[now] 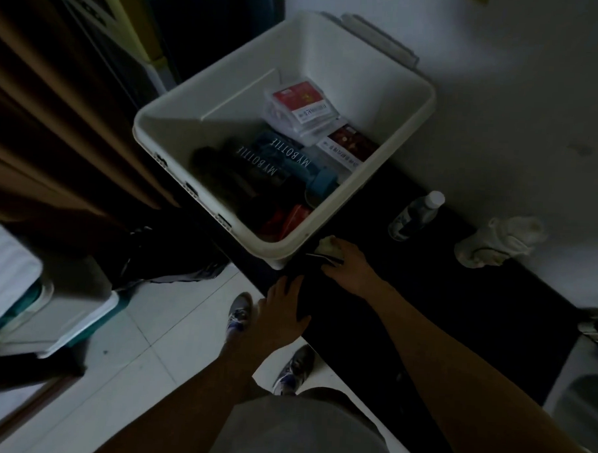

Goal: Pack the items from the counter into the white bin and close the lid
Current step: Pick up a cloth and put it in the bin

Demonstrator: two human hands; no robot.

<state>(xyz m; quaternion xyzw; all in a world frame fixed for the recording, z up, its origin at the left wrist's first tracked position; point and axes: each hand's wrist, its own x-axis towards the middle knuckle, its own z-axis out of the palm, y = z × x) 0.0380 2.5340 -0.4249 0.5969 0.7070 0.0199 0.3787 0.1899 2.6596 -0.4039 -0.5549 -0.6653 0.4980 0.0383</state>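
The open white bin point(411, 128) stands on the dark counter point(458, 301). Inside lie dark "MY BOTTLE" bottles point(259, 169), flat clear cases with red labels point(303, 106) and a red pack point(294, 217). My right hand point(349, 262) lies on the counter just in front of the bin's near corner, fingers curled over a small pale crumpled thing point(328, 245) and a thin dark object point(323, 258). Straight-fingered, my left hand point(282, 311) rests flat on the counter's edge. A small clear water bottle point(415, 216) and a white figurine-like object point(499, 245) stand on the counter to the right.
The bin's grey lid point(384, 38) hangs behind its far rim against the white wall. Brown curtains point(55, 130) hang at the left. A lidded container point(30, 303) sits at lower left on the tiled floor. My shoes point(239, 316) are below the counter edge.
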